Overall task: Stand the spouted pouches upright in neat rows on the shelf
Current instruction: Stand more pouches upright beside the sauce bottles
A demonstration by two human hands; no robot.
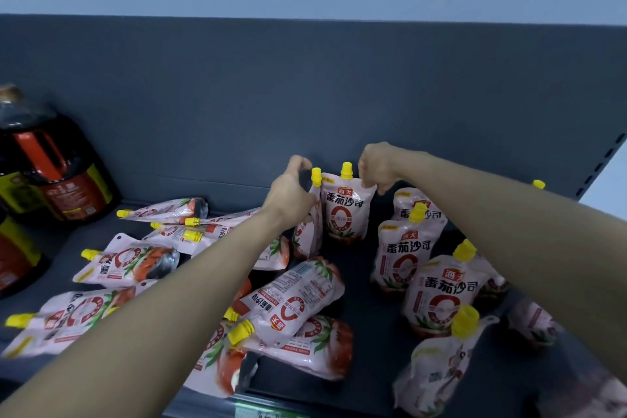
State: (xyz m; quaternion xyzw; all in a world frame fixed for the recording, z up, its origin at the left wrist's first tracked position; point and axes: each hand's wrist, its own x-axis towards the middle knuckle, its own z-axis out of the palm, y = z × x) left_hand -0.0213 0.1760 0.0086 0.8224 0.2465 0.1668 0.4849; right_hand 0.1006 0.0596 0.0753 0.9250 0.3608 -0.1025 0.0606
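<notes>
Far centre of the dark grey metal shelf point(368, 285): left hand point(291, 192) curls round the top of an edge-on pink-white soft pouch with yellow spout cap point(307, 231). The right hand point(376, 168) pinches the top corner of the front-facing pouch point(346, 214) touching it. Risks: soft bases probably slump and topple on release; the right forearm may knock the standing row point(400, 254) on the near right.

On the shelf point(359, 275), fallen pouches point(129, 265) lie left of upright pouches point(402, 258).

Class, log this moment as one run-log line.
phase: standing pouches; left hand: holds edge-on pouch; right hand: pinches front-facing pouch by corner; rest: heap lying left
</notes>
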